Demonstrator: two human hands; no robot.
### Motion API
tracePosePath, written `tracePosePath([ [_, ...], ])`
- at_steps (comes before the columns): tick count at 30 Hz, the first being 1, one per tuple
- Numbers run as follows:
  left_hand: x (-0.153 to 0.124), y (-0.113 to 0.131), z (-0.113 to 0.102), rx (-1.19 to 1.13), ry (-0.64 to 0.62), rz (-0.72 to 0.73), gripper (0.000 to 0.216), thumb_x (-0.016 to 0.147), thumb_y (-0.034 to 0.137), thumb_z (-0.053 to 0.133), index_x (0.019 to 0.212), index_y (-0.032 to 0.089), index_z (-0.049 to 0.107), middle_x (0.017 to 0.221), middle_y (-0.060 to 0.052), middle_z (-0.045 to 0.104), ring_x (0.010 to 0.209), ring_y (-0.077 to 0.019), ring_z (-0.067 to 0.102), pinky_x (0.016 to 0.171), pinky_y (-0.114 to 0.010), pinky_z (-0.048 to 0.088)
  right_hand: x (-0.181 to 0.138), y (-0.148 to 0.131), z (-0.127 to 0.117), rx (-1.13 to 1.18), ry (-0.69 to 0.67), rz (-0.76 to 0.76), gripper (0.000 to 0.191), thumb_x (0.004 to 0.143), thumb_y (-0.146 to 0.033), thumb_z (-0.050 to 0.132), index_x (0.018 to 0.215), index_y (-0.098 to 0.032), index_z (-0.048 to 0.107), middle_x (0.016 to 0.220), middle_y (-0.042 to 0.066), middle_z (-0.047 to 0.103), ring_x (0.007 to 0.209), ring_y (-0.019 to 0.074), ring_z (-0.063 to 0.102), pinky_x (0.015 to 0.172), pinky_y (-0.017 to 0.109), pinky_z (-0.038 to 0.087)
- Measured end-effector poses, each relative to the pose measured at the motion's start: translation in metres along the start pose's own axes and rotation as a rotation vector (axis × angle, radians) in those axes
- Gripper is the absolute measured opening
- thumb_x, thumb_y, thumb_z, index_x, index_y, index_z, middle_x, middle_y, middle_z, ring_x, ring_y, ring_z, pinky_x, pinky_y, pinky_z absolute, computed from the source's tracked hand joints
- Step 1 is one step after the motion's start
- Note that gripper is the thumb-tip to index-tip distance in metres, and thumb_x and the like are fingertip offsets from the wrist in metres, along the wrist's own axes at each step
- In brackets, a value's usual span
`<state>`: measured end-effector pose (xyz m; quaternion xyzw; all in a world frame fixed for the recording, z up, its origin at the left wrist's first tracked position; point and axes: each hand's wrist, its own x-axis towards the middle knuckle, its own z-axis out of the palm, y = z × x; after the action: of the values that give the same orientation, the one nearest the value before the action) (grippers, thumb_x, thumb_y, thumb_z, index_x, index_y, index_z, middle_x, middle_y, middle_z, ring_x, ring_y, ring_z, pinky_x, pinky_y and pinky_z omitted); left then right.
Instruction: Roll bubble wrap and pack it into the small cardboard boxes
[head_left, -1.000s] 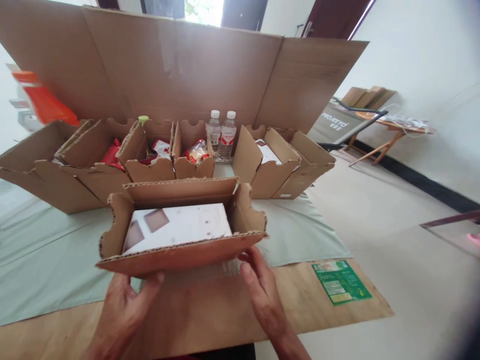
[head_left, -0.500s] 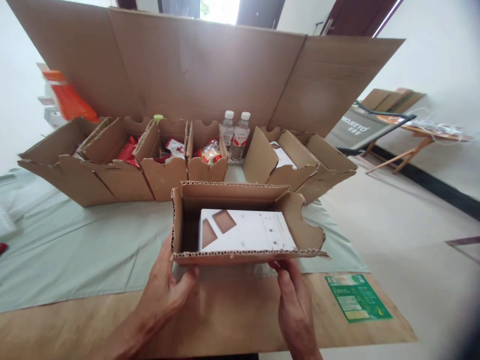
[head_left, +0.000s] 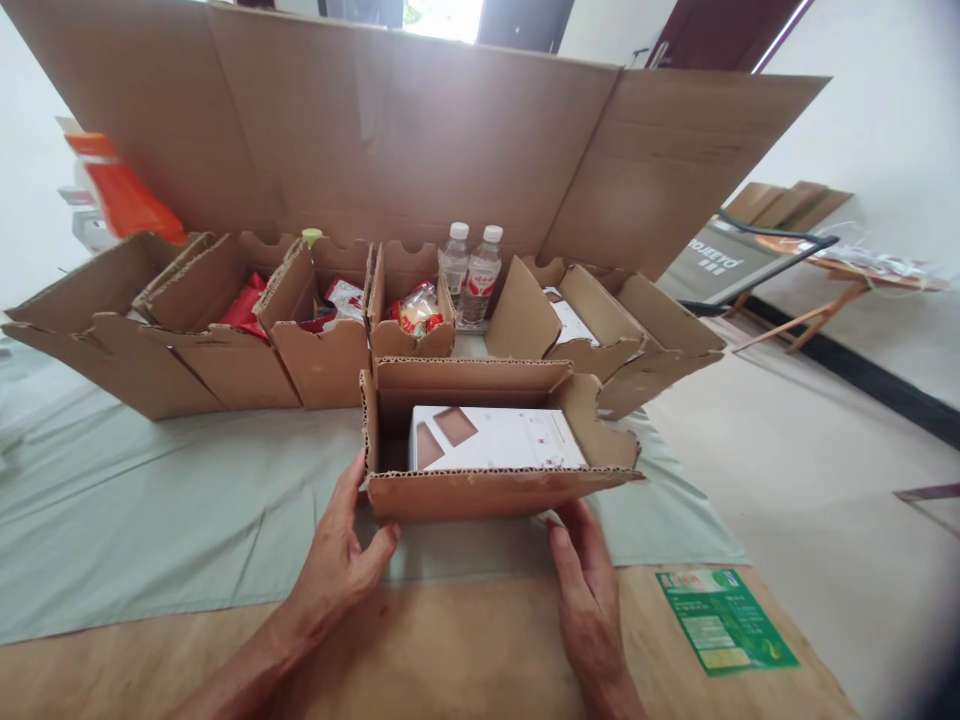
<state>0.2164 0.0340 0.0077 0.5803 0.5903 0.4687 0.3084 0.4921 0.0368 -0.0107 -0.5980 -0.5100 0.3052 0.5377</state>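
An open-topped cardboard box [head_left: 480, 496] with ragged cut edges is in front of me, turned sideways. Inside it lies a white carton [head_left: 517, 438] printed with brown squares. Around the left end of the box my left hand [head_left: 341, 560] is closed, thumb at the lower front and fingers partly hidden. My right hand [head_left: 589, 580] grips the lower right of the box from below, its fingertips hidden underneath. Behind stand two clear plastic bottles [head_left: 480, 280] with white caps, in the gap between the rows of cardboard bins.
Cardboard bins [head_left: 322, 360] with red packets and snacks stand at left; more bins [head_left: 667, 320] stand at right. A tall cardboard panel [head_left: 420, 130] rises behind. A pale green cloth [head_left: 225, 510] covers part of the wooden table [head_left: 450, 650]. A green printed sheet [head_left: 727, 620] lies at right.
The cardboard box has moved slightly away from me, toward the gap by the bottles, and its front side shows more. Both hands have gone with it. The view has shifted a little.
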Motion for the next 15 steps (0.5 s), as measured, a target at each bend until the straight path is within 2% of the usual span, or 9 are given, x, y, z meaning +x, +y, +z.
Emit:
tracePosePath([
  [5,-0.003,-0.001,0.003,0.026,-0.014,-0.03,0.059,0.09,0.033,0.057,0.144,0.015,0.047,0.124,-0.016,0.067,0.109,-0.0302,0.069,0.089,-0.044,0.06,0.001,-0.001,0.003,-0.013,-0.011,0.02,0.058,0.095,-0.061,0.061,0.141,-0.026,0.059,0.144,0.011,0.063,0.116,0.031,0.066,0.094,0.043,0.055],
  [7,-0.004,0.001,0.003,0.019,-0.018,-0.016,0.051,0.089,0.033,0.057,0.137,0.015,0.052,0.12,-0.015,0.067,0.113,-0.0313,0.068,0.09,-0.044,0.06,0.001,-0.002,0.004,-0.005,-0.021,0.03,0.06,0.095,-0.062,0.062,0.142,-0.026,0.059,0.143,0.011,0.063,0.116,0.0312,0.067,0.094,0.043,0.055],
  [9,-0.003,0.004,0.004,0.005,-0.042,0.01,0.046,0.089,0.03,0.056,0.132,0.015,0.055,0.117,-0.015,0.068,0.121,-0.033,0.065,0.097,-0.047,0.057,0.002,-0.004,0.003,0.009,-0.026,0.028,0.06,0.095,-0.062,0.062,0.143,-0.025,0.057,0.144,0.012,0.062,0.117,0.031,0.066,0.095,0.043,0.055],
  [12,0.001,0.011,0.007,-0.036,-0.102,0.022,0.054,0.088,0.028,0.055,0.14,0.014,0.051,0.125,-0.016,0.067,0.129,-0.0334,0.061,0.107,-0.05,0.053,0.003,-0.008,-0.001,0.024,-0.01,0.005,0.06,0.096,-0.059,0.062,0.144,-0.024,0.055,0.145,0.012,0.061,0.119,0.0302,0.066,0.095,0.04,0.055],
  [15,0.006,0.015,0.014,-0.087,-0.144,0.03,0.067,0.087,0.027,0.056,0.152,0.015,0.042,0.141,-0.018,0.061,0.135,-0.0338,0.057,0.11,-0.05,0.051,0.005,-0.011,-0.006,0.018,0.028,-0.01,0.059,0.097,-0.057,0.061,0.145,-0.024,0.054,0.144,0.012,0.062,0.122,0.0302,0.064,0.097,0.04,0.054],
])
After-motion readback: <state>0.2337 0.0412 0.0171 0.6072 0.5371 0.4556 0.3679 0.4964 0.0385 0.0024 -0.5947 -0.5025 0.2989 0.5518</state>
